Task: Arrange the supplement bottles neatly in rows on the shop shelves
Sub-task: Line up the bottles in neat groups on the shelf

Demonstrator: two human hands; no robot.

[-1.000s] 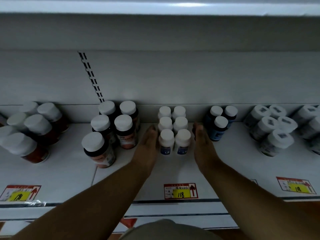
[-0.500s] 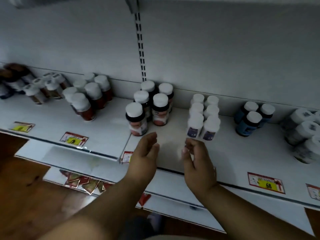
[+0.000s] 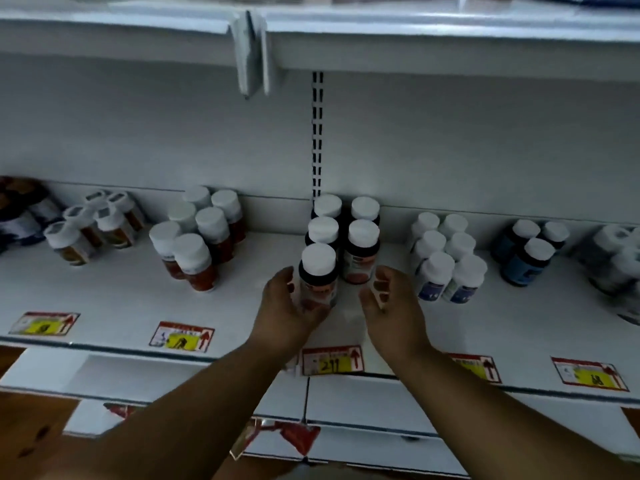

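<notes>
A cluster of dark bottles with white caps and orange labels stands mid-shelf in two columns. My left hand (image 3: 291,306) curls round the front bottle (image 3: 318,268) of the left column from its left side and below. My right hand (image 3: 388,303) hovers just right of it with loosely bent fingers, beside the front bottle of the right column (image 3: 362,252), holding nothing. To the right stand white bottles with blue labels (image 3: 446,268) in two neat columns.
On the white shelf (image 3: 110,299), red-brown bottles (image 3: 194,244) and small labelled-cap bottles (image 3: 90,226) stand to the left, blue bottles (image 3: 526,254) and grey ones (image 3: 616,258) to the right. Price tags (image 3: 332,362) line the front edge. An upper shelf (image 3: 415,39) overhangs.
Both hands left the white blue-label bottles, drew back, then moved left to the dark bottles. My left hand now grips the front one. The view swung left.
</notes>
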